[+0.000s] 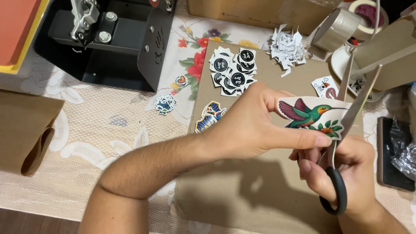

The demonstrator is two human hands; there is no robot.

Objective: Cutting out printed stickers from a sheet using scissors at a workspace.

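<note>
My left hand (253, 123) pinches a hummingbird sticker (310, 113), a green and red bird with leaves and a flower on white backing. My right hand (342, 167) grips black-handled scissors (346, 108); the blades stand apart around the sticker's right edge, near the bird's beak. Both hands hover over a brown cardboard sheet (242, 195) on the table.
A pile of round black stickers (233, 71) and white paper scraps (287, 47) lie on the cardboard. More stickers (165, 104) sit on the lace tablecloth. A black heat press (108, 39) stands at the back left, tape rolls (340, 26) at the back right, a dark phone (392, 151) at the right.
</note>
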